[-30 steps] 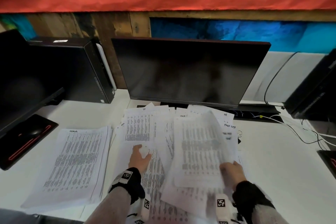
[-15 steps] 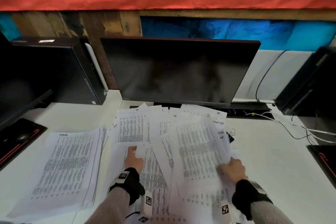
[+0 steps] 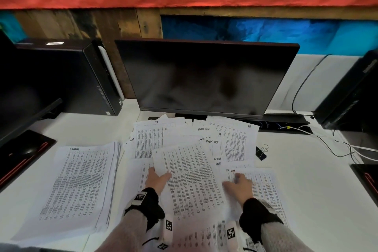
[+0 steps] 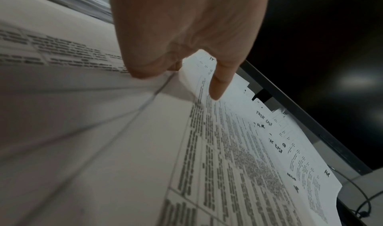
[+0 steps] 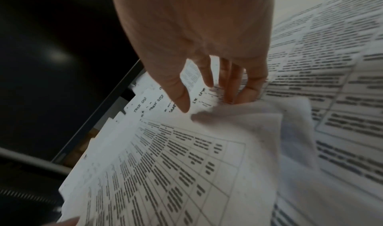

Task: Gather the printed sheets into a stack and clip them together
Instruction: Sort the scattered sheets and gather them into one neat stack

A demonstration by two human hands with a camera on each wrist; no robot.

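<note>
Loose printed sheets lie fanned out on the white desk in front of the monitor. One printed sheet lies slanted on top of them. My left hand pinches its left edge, thumb on top and fingers underneath; the left wrist view shows the thumb lying on the print. My right hand rests with spread fingertips on a sheet further right and holds nothing. A neat thick stack marked ADMIN lies at the left. A black binder clip sits right of the sheets.
A dark monitor stands close behind the sheets. A black PC tower is at the back left, another tower at the right. A black mouse pad lies at the left edge. Cables trail across the right of the desk.
The sheet that my right hand held up has come down to the left, and my left hand now pinches its edge. My right hand let go and moved right onto other sheets.
</note>
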